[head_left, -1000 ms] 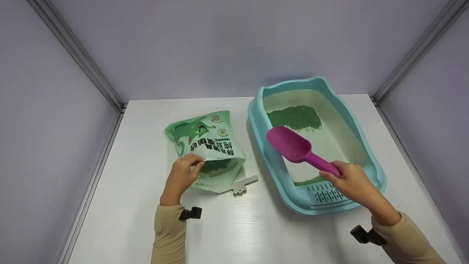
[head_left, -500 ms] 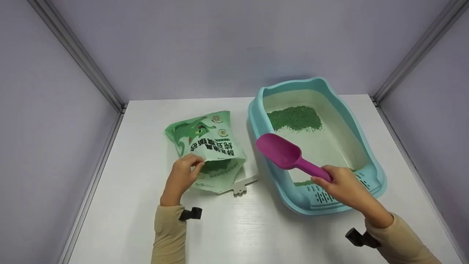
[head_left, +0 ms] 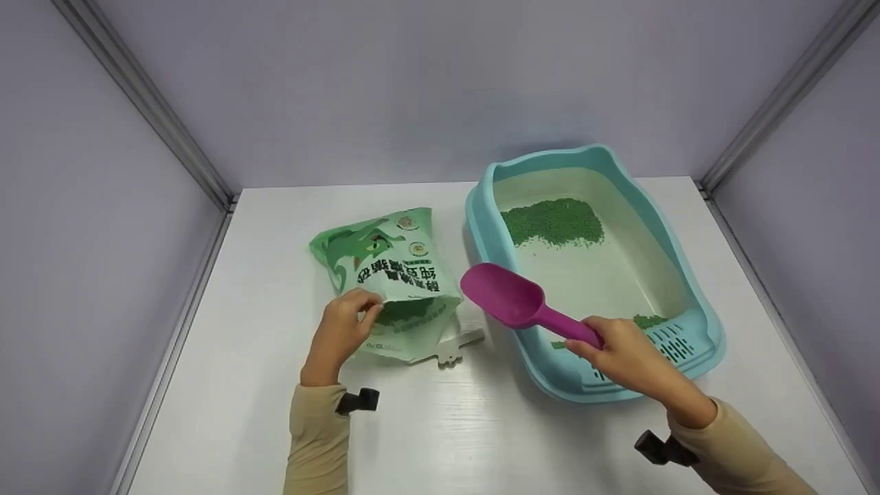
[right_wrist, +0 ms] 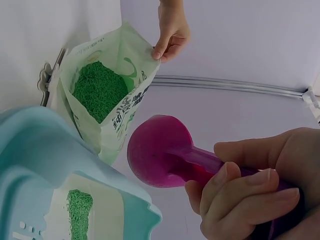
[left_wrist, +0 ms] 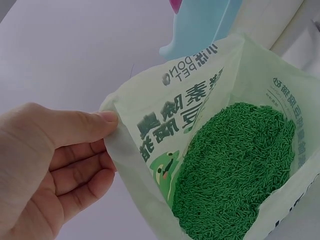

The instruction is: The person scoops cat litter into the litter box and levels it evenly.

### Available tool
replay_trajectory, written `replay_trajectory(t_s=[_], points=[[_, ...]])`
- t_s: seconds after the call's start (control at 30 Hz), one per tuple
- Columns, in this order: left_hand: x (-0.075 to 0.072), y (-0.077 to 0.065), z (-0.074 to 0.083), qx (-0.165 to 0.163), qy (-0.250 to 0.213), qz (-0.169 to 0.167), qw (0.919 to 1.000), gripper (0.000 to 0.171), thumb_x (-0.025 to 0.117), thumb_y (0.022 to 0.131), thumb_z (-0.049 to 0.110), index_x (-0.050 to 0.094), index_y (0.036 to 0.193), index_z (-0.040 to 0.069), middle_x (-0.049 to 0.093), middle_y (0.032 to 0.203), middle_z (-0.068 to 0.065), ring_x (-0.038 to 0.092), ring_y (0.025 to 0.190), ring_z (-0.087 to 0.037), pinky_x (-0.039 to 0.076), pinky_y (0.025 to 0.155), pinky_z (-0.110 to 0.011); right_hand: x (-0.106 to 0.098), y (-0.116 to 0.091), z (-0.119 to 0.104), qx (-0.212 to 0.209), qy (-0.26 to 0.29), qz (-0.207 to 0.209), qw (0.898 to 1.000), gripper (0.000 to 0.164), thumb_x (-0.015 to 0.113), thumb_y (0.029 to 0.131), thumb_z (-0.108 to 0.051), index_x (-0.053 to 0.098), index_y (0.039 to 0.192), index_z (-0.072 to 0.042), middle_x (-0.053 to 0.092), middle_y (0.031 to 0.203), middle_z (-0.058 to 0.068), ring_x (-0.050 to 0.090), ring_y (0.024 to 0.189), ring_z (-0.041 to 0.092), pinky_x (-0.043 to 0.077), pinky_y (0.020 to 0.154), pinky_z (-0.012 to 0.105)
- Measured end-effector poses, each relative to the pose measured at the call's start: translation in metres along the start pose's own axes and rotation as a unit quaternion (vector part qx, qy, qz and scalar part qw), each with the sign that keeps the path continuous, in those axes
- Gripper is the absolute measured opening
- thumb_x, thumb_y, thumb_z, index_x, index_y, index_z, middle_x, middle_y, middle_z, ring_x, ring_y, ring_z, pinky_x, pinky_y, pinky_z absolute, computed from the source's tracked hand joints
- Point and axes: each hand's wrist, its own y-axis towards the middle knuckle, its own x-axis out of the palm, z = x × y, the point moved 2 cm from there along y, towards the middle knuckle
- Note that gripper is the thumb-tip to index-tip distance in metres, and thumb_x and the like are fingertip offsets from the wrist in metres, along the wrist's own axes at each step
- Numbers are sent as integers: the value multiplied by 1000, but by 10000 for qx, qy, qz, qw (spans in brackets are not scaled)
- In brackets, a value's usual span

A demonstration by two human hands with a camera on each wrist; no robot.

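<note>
With thumb and fingers my left hand (head_left: 347,320) pinches the upper edge of a green cat litter bag (head_left: 405,268), holding its mouth open. Green litter pellets (left_wrist: 235,170) fill the inside in the left wrist view. My right hand (head_left: 622,354) grips the handle of a magenta litter scoop (head_left: 505,295), whose bowl looks empty from above. The scoop's bowl hangs past the left rim of a blue litter box (head_left: 491,220), close to the bag's mouth but apart from it. Inside the box lies a heap of pellets (head_left: 557,221) toward the back.
A flat grey clip (head_left: 450,349) lies at the bag's lower right corner on the white table (head_left: 440,426). The near end of the box has a slotted step (head_left: 674,344), with a few pellets beside it. Pale panels surround the table at the back and sides.
My right hand has carried the scoop left and toward me, from over the litter box to near the bag's mouth. The left hand and the bag have stayed still.
</note>
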Motion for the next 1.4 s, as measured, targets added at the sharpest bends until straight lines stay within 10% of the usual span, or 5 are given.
replay_trajectory(t_s=[1.4], points=[[0,1,0,76,-25,-1,10000,7,67,88,6,71,90,1,69,85,-11,67,79,-20,58,73,-33,49,16,-8,-573,-139,-231,9980,22,67,87,-14,56,73,-2,37,59,-5,32,51,4,24,46,16]])
